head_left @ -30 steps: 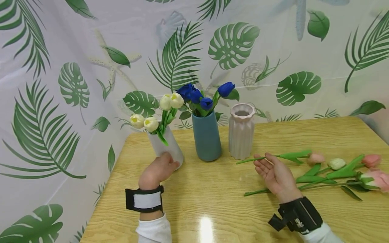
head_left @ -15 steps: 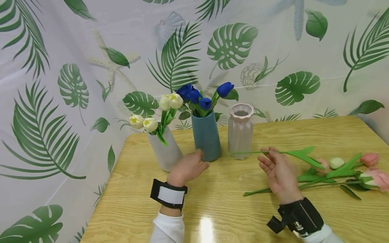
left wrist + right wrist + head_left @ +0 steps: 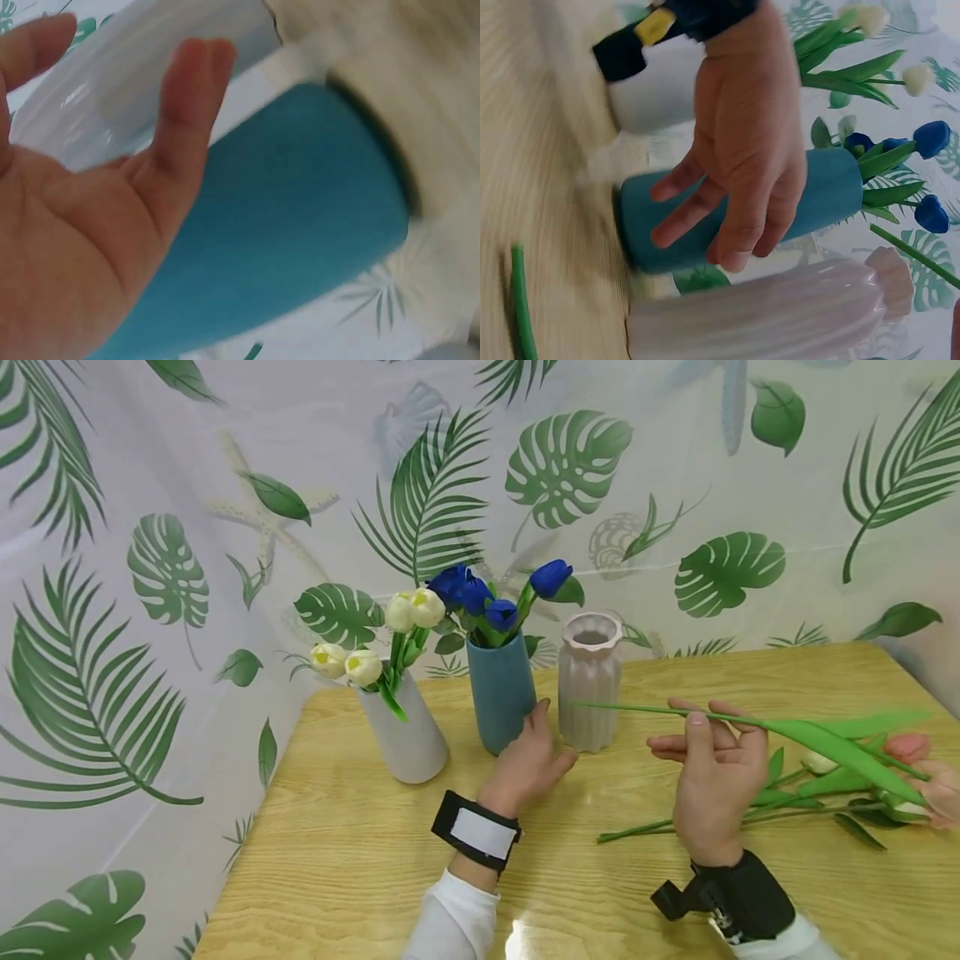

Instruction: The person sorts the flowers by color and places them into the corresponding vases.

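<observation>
My right hand (image 3: pixel 716 785) pinches the thin green stem of a pink tulip (image 3: pixel 637 708) between thumb and fingers. The stem's cut end points left across the pink fluted vase (image 3: pixel 588 693), and its long leaf (image 3: pixel 847 752) slants right. Its bloom overlaps the other flowers at the right. My left hand (image 3: pixel 528 760) is spread beside the teal vase (image 3: pixel 501 693), holding nothing. In the left wrist view its thumb and fingers stand apart in front of the teal vase (image 3: pixel 292 217). The pink vase has no flowers in it.
A white vase (image 3: pixel 408 735) with cream tulips (image 3: pixel 363 667) stands at the left. Blue flowers (image 3: pixel 476 593) fill the teal vase. More loose flowers (image 3: pixel 806 793) lie on the wooden table (image 3: pixel 337 877) at the right. A leaf-print cloth (image 3: pixel 300 435) hangs behind.
My left hand has moved right, from the white vase to between the teal and pink vases. The right hand has lifted the tulip and turned, its stem end rising in front of the pink vase.
</observation>
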A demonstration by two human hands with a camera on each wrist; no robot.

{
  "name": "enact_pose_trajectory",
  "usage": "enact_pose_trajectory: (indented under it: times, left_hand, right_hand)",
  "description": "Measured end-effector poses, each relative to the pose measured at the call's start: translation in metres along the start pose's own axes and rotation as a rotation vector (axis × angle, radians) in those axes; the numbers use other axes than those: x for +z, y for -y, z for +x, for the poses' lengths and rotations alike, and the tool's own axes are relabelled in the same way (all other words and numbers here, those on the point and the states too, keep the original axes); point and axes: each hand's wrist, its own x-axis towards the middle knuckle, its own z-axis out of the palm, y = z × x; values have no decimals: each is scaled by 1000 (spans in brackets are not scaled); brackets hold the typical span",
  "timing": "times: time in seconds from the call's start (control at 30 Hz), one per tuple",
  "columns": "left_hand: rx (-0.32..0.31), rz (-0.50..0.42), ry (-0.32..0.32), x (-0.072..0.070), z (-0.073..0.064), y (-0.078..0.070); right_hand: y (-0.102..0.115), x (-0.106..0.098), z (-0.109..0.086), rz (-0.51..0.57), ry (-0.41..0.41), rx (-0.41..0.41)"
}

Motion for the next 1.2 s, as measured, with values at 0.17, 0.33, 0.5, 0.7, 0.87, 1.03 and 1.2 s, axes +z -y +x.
enact_pose_trajectory:
  times: [0.17, 0.33, 0.5, 0.7, 0.87, 1.03, 1.2]
  left_hand:
    - [-1, -94, -40, 12, 9, -5]
    - [7, -132, -64, 19, 16, -5]
    - [21, -177, -81, 22, 23, -6]
    - [31, -187, -108, 27, 31, -4]
    - [48, -121, -178, 29, 38, 1]
    - [-3, -40, -206, 29, 40, 2]
    - [-50, -15, -186, 32, 43, -3]
  right_hand:
    - [4, 12, 0, -61, 6, -238]
    - [6, 21, 1, -140, 50, -460]
    - [10, 28, 5, -120, 111, -649]
    - [12, 35, 10, -115, 150, -759]
    - [7, 34, 18, -237, 221, -684]
    - [-6, 36, 27, -333, 329, -584]
    - [-10, 39, 37, -490, 427, -399]
